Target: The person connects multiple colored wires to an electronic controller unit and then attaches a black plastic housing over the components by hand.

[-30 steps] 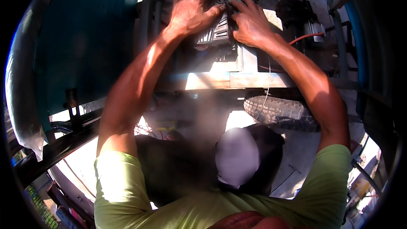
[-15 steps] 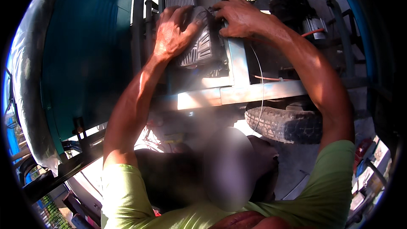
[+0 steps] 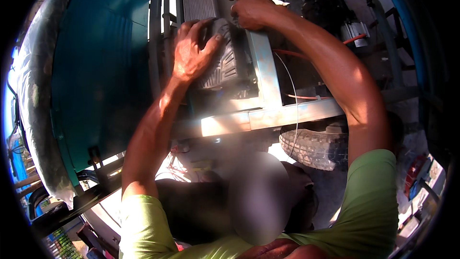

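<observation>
Green-sleeved arms [image 3: 366, 86] extended: left hand [image 3: 191, 56] spread loosely over grey box-shaped housing [image 3: 230, 61]; right hand [image 3: 250, 8] curled beyond, hold indiscernible. Housing slotted below left thumb.

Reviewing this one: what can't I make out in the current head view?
All in the head view:
Part of the left side of the ridged grey casing: covered by the left hand.
Whether the right hand holds anything: its own back and shadow hide the palm.
Right end of the tyre: behind the right arm.
Pale oval at lower centre: too blurred to identify.
</observation>
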`<control>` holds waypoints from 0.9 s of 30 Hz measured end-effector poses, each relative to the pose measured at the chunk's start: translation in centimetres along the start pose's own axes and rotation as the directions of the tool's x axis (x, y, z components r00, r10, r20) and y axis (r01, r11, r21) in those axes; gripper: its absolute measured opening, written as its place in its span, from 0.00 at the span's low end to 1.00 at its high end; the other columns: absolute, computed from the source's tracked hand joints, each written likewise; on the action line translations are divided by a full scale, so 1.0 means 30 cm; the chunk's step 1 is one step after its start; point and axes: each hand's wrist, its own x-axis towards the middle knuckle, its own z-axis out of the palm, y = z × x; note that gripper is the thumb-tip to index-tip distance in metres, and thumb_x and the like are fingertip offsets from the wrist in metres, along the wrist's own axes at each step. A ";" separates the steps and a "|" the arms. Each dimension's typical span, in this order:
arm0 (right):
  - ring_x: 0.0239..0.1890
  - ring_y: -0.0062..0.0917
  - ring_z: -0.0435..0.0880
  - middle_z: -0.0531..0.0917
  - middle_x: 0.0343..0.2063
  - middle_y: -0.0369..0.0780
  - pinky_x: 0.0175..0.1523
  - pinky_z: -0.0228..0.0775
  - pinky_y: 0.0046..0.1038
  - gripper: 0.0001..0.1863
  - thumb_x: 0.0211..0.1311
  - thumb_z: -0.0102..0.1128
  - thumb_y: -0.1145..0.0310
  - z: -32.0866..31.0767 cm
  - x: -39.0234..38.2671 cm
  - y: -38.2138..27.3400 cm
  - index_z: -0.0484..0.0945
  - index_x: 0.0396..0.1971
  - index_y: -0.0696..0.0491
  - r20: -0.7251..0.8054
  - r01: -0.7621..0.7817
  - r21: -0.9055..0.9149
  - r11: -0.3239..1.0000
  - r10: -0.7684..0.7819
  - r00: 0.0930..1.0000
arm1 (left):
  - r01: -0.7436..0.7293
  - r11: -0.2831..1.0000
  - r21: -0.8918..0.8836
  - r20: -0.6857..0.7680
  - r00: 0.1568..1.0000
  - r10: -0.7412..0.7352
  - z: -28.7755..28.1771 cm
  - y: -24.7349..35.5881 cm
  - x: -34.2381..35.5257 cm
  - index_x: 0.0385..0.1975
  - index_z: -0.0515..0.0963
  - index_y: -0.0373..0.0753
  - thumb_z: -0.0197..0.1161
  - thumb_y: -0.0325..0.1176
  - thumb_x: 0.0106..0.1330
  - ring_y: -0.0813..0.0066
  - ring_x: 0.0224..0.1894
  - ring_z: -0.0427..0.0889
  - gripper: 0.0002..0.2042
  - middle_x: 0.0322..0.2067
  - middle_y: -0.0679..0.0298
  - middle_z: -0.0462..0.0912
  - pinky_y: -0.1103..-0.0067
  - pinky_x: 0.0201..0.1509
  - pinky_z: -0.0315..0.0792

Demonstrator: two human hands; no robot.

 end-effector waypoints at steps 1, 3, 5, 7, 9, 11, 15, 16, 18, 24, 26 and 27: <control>0.76 0.40 0.61 0.75 0.66 0.40 0.77 0.50 0.51 0.17 0.55 0.60 0.65 -0.011 0.012 -0.002 0.91 0.43 0.45 0.049 0.030 -0.044 0.999 -0.028 0.998 | -0.005 1.000 0.006 -0.005 1.000 0.005 0.001 -0.001 -0.001 0.61 0.79 0.41 0.65 0.48 0.66 0.49 0.63 0.74 0.26 0.59 0.49 0.75 0.63 0.69 0.68; 0.76 0.39 0.60 0.75 0.66 0.39 0.78 0.48 0.51 0.17 0.54 0.60 0.65 -0.032 0.026 -0.004 0.91 0.43 0.45 0.157 0.055 -0.046 0.997 -0.048 0.986 | -0.012 1.000 0.014 -0.017 1.000 0.012 0.007 -0.002 0.000 0.61 0.79 0.42 0.65 0.48 0.66 0.49 0.63 0.74 0.26 0.58 0.49 0.75 0.63 0.69 0.68; 0.77 0.39 0.59 0.75 0.66 0.40 0.78 0.47 0.51 0.17 0.54 0.60 0.65 -0.037 0.024 -0.014 0.90 0.42 0.48 0.205 0.085 -0.051 0.995 -0.073 0.976 | -0.032 0.999 -0.007 -0.046 0.998 0.032 0.017 -0.014 0.001 0.59 0.80 0.41 0.68 0.49 0.63 0.52 0.60 0.75 0.27 0.56 0.51 0.76 0.63 0.66 0.70; 0.77 0.39 0.59 0.76 0.65 0.41 0.78 0.47 0.51 0.16 0.54 0.60 0.66 -0.033 -0.013 -0.023 0.90 0.41 0.52 0.190 0.116 -0.062 0.991 -0.103 0.976 | -0.034 0.999 -0.010 -0.075 0.997 0.033 0.023 -0.007 -0.003 0.57 0.81 0.41 0.69 0.49 0.61 0.54 0.58 0.76 0.26 0.54 0.52 0.77 0.63 0.64 0.71; 0.77 0.39 0.59 0.76 0.65 0.42 0.78 0.48 0.51 0.17 0.55 0.60 0.65 -0.026 -0.075 -0.039 0.89 0.40 0.56 0.095 0.127 -0.026 0.992 -0.124 0.988 | -0.047 0.999 0.023 -0.083 0.995 0.049 0.025 -0.015 0.000 0.56 0.81 0.41 0.70 0.49 0.61 0.53 0.57 0.75 0.26 0.53 0.53 0.77 0.62 0.64 0.71; 0.77 0.39 0.59 0.75 0.65 0.44 0.78 0.48 0.51 0.17 0.56 0.60 0.65 -0.016 -0.097 -0.056 0.88 0.40 0.60 0.032 0.105 0.006 0.994 -0.105 0.994 | -0.044 0.998 0.043 -0.086 0.995 0.047 0.030 -0.023 -0.001 0.55 0.81 0.42 0.70 0.49 0.61 0.53 0.57 0.75 0.26 0.53 0.53 0.77 0.61 0.64 0.71; 0.77 0.40 0.59 0.73 0.66 0.46 0.78 0.48 0.50 0.17 0.56 0.59 0.66 0.019 -0.115 -0.083 0.87 0.40 0.62 -0.077 0.020 0.054 0.998 -0.015 0.997 | -0.038 0.997 0.062 -0.049 0.998 0.041 0.028 -0.023 -0.003 0.58 0.79 0.41 0.69 0.51 0.64 0.49 0.60 0.74 0.27 0.55 0.49 0.76 0.61 0.67 0.69; 0.77 0.41 0.59 0.73 0.67 0.47 0.78 0.48 0.50 0.17 0.56 0.59 0.67 0.024 -0.123 -0.086 0.87 0.40 0.62 -0.114 0.010 0.061 0.998 -0.003 0.993 | -0.041 0.997 0.067 -0.035 0.998 0.043 0.023 -0.017 -0.002 0.59 0.78 0.40 0.67 0.51 0.66 0.47 0.61 0.73 0.27 0.56 0.47 0.76 0.61 0.68 0.68; 0.77 0.42 0.59 0.73 0.67 0.47 0.78 0.50 0.49 0.16 0.55 0.59 0.68 0.032 -0.145 -0.103 0.87 0.39 0.62 -0.176 -0.010 0.046 0.999 0.018 0.984 | -0.039 0.995 0.093 -0.019 0.999 0.041 0.020 -0.009 -0.003 0.58 0.79 0.41 0.68 0.52 0.65 0.47 0.61 0.73 0.27 0.57 0.47 0.76 0.60 0.68 0.68; 0.76 0.44 0.60 0.72 0.67 0.47 0.76 0.55 0.47 0.15 0.54 0.59 0.70 0.044 -0.160 -0.099 0.87 0.37 0.62 -0.244 0.020 0.085 0.996 0.001 0.970 | -0.023 0.992 0.122 -0.008 1.000 0.024 0.018 -0.003 0.004 0.57 0.81 0.43 0.68 0.53 0.65 0.49 0.59 0.75 0.26 0.56 0.48 0.77 0.60 0.66 0.69; 0.76 0.43 0.60 0.72 0.67 0.47 0.76 0.56 0.47 0.15 0.53 0.59 0.70 0.049 -0.155 -0.096 0.87 0.37 0.62 -0.262 0.038 0.072 0.997 -0.018 0.965 | -0.037 0.991 0.131 -0.034 0.999 0.042 0.023 -0.008 0.004 0.57 0.81 0.43 0.69 0.54 0.65 0.49 0.59 0.75 0.26 0.55 0.49 0.77 0.61 0.65 0.70; 0.76 0.43 0.59 0.72 0.67 0.46 0.76 0.56 0.47 0.15 0.53 0.58 0.70 0.054 -0.149 -0.087 0.87 0.37 0.62 -0.273 0.043 0.045 0.998 -0.029 0.962 | -0.032 0.991 0.126 -0.035 0.999 0.037 0.027 -0.007 0.006 0.56 0.81 0.43 0.68 0.54 0.65 0.49 0.58 0.75 0.26 0.55 0.49 0.78 0.61 0.65 0.70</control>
